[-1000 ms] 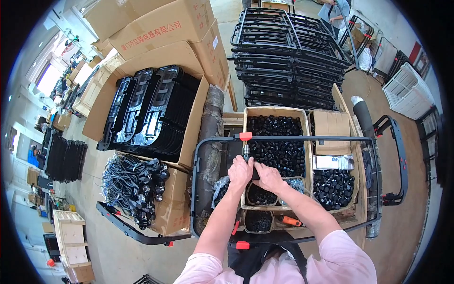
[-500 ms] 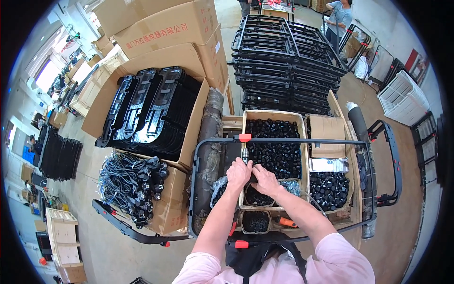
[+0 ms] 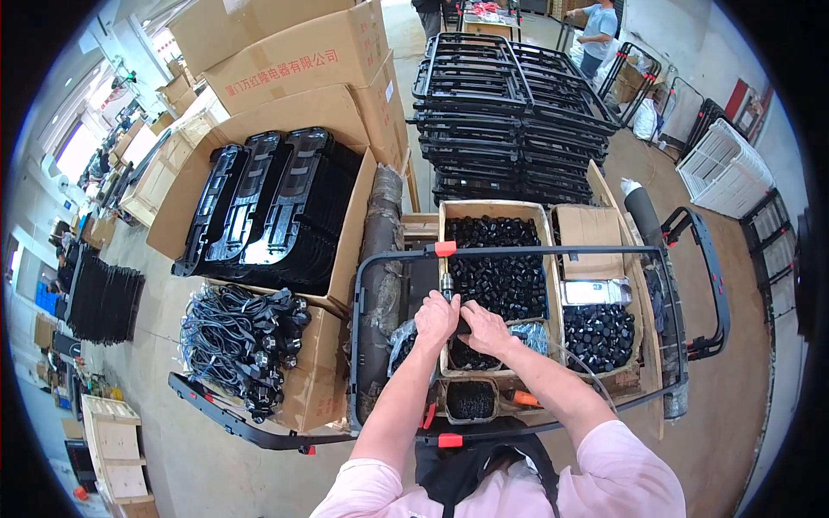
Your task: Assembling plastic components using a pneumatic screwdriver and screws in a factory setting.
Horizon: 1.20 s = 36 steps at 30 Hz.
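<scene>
My left hand (image 3: 437, 319) is closed round a power driver (image 3: 446, 285); its metallic chuck shows past my fingers, while most of its body is hidden. The bit points at a red fitting (image 3: 445, 249) on the far bar of a black rectangular frame (image 3: 553, 252). My right hand (image 3: 486, 331) is closed beside the left, around the dark rear part of the driver. Both forearms reach over the frame's near bar, which carries another red fitting (image 3: 450, 440). Under my hands is an open compartment of small dark parts (image 3: 475, 357).
Beneath the frame sit a box of black caps (image 3: 499, 285), another cap bin (image 3: 598, 337), a small screw box (image 3: 471, 401) and an orange-handled tool (image 3: 523, 398). Left are bundled cables (image 3: 233, 337) and a carton of black panels (image 3: 298, 198). Stacked frames (image 3: 518, 121) stand ahead; a person (image 3: 596, 34) is beyond.
The view has shifted slightly, so the surroundings sit a little differently. Both hands stay closed on the driver at the far bar's red fitting.
</scene>
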Available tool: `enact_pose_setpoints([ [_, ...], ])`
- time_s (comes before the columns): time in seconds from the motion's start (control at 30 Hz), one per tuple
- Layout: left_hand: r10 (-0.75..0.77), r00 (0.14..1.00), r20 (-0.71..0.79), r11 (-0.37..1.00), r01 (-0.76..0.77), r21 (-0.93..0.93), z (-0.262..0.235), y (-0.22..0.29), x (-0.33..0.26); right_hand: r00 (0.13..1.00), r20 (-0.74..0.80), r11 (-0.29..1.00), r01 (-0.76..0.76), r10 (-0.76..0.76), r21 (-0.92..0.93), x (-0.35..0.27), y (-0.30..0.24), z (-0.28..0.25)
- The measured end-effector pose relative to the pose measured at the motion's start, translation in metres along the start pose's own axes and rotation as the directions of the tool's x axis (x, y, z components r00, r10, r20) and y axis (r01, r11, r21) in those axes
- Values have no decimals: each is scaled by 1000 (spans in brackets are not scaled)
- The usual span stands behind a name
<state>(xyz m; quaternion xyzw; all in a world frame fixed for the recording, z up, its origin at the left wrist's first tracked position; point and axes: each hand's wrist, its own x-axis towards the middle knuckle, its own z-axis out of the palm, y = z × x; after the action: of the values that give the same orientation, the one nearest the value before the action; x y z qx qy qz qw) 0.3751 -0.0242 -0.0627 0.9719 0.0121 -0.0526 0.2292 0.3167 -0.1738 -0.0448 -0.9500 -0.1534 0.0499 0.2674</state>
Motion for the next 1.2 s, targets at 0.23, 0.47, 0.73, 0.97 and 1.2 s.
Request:
enact_pose_setpoints([
  [0.23,-22,999,-28,997,19,-79,-9,-16,-33,1000,25,999,20,-19,-46,-26,-21,3],
  [0.47,-124,949,289,527,310,-792,-46,5,-152,978,-149,988,138,-147,-65,-140,-87,-41],
  [0.73,-110,993,-31,654,49,-755,-31,-5,-361,971,-132,978,206,-202,20,-311,-121,6],
  [0.97,-301,949,95,672,282,-685,16,-51,-487,977,93,970,171,-190,175,-411,-134,82],
  [1.2,-437,878,194,523,424,-740,51,-106,-496,971,189,976,112,-148,189,-413,-152,124],
])
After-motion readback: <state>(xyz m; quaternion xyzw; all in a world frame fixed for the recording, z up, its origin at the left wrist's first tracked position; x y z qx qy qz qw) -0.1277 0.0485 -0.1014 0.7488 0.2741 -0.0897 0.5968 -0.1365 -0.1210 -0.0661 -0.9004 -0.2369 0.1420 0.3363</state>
